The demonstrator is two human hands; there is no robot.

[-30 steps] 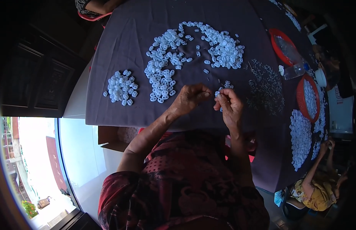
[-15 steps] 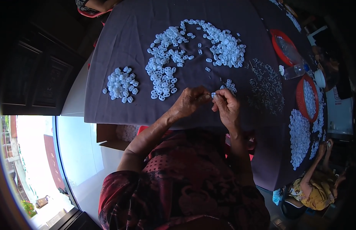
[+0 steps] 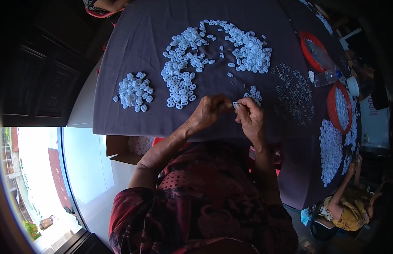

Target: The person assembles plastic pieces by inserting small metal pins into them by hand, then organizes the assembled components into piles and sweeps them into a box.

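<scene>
both hands meet over the near edge of the dark cloth [image 3: 137,51], the left hand [image 3: 207,113] and right hand [image 3: 249,118] pinching one small white plastic piece [image 3: 235,104] between fingertips; it looks light, stiff and slippery, best gripped by its edges.

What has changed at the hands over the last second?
The left hand and right hand have drawn together and now meet fingertip to fingertip around a small white piece. A second ago a gap separated them. The small pile, the big pile and the dark cloth look unchanged.
</scene>
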